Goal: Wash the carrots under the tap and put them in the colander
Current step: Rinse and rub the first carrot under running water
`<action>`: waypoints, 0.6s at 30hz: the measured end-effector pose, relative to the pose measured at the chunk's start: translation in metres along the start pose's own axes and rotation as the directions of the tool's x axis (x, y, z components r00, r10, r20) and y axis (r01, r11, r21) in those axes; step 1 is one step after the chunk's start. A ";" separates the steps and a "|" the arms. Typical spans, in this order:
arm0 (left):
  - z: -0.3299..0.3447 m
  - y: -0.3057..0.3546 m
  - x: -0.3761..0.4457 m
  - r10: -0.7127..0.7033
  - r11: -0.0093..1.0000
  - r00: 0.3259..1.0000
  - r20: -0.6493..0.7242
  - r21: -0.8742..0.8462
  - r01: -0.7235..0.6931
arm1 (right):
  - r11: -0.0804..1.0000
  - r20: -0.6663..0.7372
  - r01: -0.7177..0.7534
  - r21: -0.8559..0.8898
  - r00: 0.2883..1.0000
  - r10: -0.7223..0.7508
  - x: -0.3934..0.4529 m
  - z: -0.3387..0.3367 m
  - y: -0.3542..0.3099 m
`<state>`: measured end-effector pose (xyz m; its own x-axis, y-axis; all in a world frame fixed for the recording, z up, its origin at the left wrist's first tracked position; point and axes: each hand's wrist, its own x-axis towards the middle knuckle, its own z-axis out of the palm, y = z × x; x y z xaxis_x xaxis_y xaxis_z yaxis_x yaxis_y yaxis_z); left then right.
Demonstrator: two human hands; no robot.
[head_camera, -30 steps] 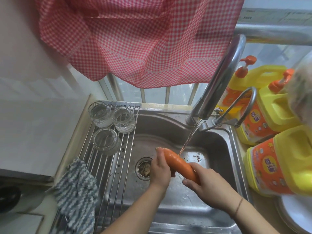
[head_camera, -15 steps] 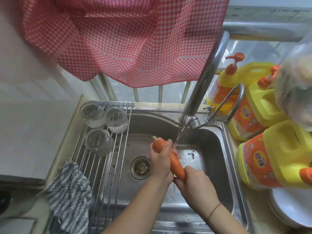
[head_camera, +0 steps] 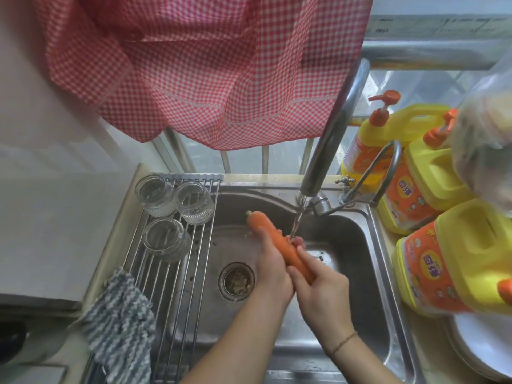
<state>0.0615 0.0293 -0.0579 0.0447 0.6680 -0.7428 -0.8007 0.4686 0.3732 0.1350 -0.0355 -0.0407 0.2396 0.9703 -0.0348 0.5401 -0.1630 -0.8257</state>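
Note:
An orange carrot (head_camera: 273,239) is held over the steel sink (head_camera: 357,259), its thick stem end pointing up and left. My left hand (head_camera: 270,268) cups it from the left side. My right hand (head_camera: 318,286) grips its thin lower end, which the fingers hide. A thin stream of water runs from the tap (head_camera: 329,145) and lands on the carrot's middle, by my right fingertips. No colander is in view.
Three upturned glass jars (head_camera: 166,217) and a striped cloth (head_camera: 119,333) lie on a wire rack (head_camera: 182,286) over the sink's left half. Yellow detergent jugs (head_camera: 454,259) and a white plate (head_camera: 487,347) crowd the right. A red checked curtain (head_camera: 207,65) hangs above. The drain (head_camera: 236,281) holds scraps.
The carrot has slid up and left through my hands, so more of its thick end now sticks out above my left hand. My view shifted slightly.

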 end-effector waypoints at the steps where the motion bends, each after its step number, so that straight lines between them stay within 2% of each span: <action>1: 0.001 -0.005 -0.002 0.021 0.997 0.999 0.026 0.071 -0.023 | 1.000 -0.040 0.007 -0.005 0.999 -0.008 0.005 0.001 -0.002; 4: -0.003 -0.009 0.002 0.003 0.990 0.998 0.064 0.137 -0.012 | 0.996 -0.069 0.058 -0.073 0.996 -0.063 0.008 0.007 -0.001; 6: -0.006 -0.004 0.005 0.019 0.988 0.999 0.030 0.150 -0.023 | 0.989 -0.050 0.095 -0.117 0.994 -0.101 0.005 0.007 0.001; 10: -0.009 0.009 0.016 -0.027 0.995 1.000 0.008 0.093 0.026 | 0.977 0.087 0.187 -0.105 0.980 -0.178 -0.005 0.003 0.000; 12: -0.008 0.019 0.019 -0.051 0.998 0.999 -0.002 0.030 0.051 | 0.988 0.103 0.149 -0.052 0.984 -0.143 -0.012 0.002 -0.005; 14: -0.006 0.026 0.019 -0.067 0.998 0.997 -0.025 -0.001 0.067 | 0.998 0.068 0.045 0.040 0.997 -0.048 -0.015 0.002 -0.008; 18: -0.004 0.024 0.013 -0.014 0.998 0.998 -0.069 0.067 0.018 | 0.969 0.089 -0.132 0.209 0.989 0.116 -0.013 -0.001 -0.016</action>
<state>0.0400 0.0468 -0.0611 0.0143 0.6199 -0.7845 -0.7579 0.5185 0.3959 0.1247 -0.0456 -0.0266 0.2274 0.9569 -0.1804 0.3234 -0.2490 -0.9129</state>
